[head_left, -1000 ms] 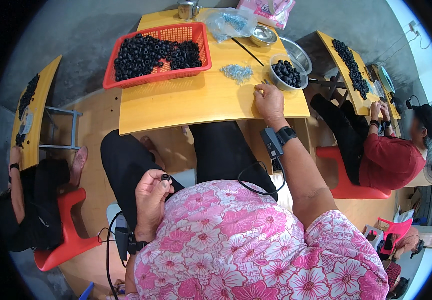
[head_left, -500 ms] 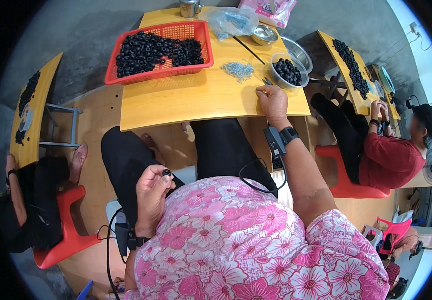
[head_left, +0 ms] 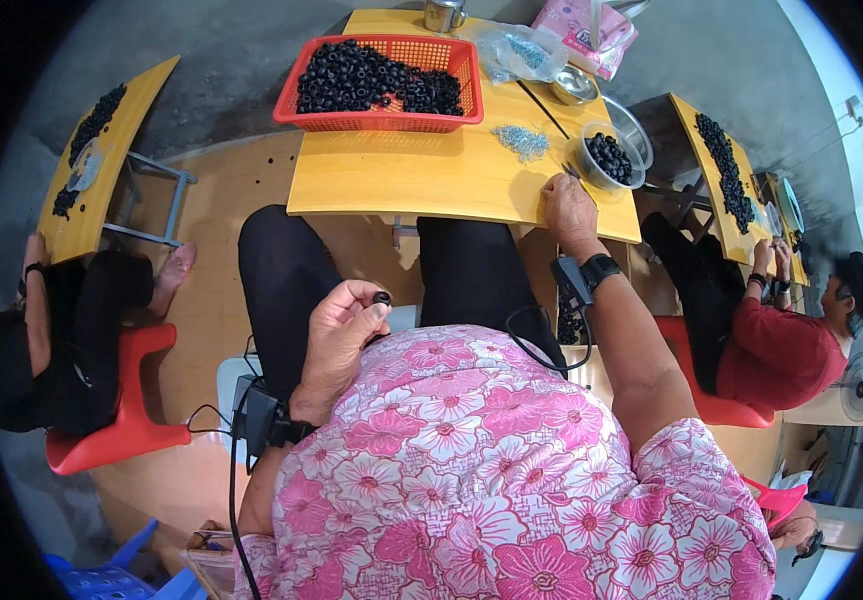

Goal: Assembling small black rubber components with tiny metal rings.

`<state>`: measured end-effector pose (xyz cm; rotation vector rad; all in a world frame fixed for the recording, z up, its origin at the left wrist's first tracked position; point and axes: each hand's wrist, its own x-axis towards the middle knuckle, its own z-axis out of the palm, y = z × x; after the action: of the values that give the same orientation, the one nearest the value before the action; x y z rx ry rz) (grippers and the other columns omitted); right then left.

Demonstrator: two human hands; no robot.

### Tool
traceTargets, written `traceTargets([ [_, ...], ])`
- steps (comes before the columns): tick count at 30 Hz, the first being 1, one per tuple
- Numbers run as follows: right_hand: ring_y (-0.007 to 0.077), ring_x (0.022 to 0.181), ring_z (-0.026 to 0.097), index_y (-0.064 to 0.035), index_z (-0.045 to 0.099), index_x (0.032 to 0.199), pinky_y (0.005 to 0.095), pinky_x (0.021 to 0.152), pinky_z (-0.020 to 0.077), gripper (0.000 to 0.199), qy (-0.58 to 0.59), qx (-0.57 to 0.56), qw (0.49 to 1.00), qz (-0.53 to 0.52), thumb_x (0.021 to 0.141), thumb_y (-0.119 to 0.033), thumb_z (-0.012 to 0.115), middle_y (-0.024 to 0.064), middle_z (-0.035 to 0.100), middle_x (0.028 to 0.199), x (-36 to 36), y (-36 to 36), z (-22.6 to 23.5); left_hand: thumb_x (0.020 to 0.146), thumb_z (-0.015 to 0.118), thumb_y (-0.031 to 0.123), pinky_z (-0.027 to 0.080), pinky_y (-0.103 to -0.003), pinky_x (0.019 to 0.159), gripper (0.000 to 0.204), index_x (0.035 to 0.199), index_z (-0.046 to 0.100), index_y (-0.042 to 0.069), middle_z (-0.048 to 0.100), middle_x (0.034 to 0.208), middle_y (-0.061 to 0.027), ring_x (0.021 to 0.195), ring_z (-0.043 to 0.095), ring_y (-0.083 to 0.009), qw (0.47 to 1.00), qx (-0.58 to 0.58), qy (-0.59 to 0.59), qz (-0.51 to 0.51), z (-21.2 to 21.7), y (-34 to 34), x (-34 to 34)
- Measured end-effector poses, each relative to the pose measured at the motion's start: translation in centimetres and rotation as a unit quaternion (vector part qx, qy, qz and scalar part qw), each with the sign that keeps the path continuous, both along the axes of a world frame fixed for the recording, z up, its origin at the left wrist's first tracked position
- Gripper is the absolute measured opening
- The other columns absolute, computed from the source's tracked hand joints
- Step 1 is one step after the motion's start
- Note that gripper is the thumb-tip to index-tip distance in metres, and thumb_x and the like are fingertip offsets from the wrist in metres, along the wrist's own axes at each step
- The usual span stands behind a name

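Black part (head_left: pixel 382 298), near the floral shirt (head_left: pixel 452 410), is pinched between thumb and fingers of the left hand (head_left: pixel 345 325). Right hand (head_left: pixel 571 210) appears curled beside a dark pointed tool (head_left: pixel 571 170); its hold cannot be determined. A slackened pinch could drop the part.

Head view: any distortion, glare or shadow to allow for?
Head view: black fisheye corners; the left side table looks slanted near the rim; the upper-right wall is bright; a soft shadow lies beside the right hand; the black piece in the left hand is too small for detail.
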<state>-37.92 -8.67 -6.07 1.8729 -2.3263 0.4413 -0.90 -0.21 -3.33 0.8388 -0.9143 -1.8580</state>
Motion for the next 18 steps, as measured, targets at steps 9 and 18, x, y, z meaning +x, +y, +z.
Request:
traceTargets([
  [9,0.0341,0.069,0.062,-0.0033,0.049,0.088,0.0421,0.058,0.0516,0.014,0.160,0.033,0.983,0.083,0.088,-0.017,0.046,0.0172,0.059,0.084,0.6,-0.2,1.0,0.086,0.061,0.007,0.051,-0.020,0.068,0.013,0.098,0.056,0.003,0.059,0.083,-0.0018,0.070,0.058,-0.0068,1.000,0.000,0.003,0.007,0.1,0.1,0.0],
  [18,0.0341,0.067,0.062,-0.0012,0.045,0.085,0.0424,0.055,0.0504,0.010,0.137,0.047,0.979,0.143,0.087,-0.011,0.044,0.0239,0.060,0.070,0.1,-0.4,1.2,0.086,0.061,0.006,0.051,-0.020,0.068,0.013,0.098,0.055,0.003,0.059,0.084,-0.0023,0.070,0.057,-0.0069,1.000,-0.006,0.004,0.000,-0.2,0.1,0.2],
])
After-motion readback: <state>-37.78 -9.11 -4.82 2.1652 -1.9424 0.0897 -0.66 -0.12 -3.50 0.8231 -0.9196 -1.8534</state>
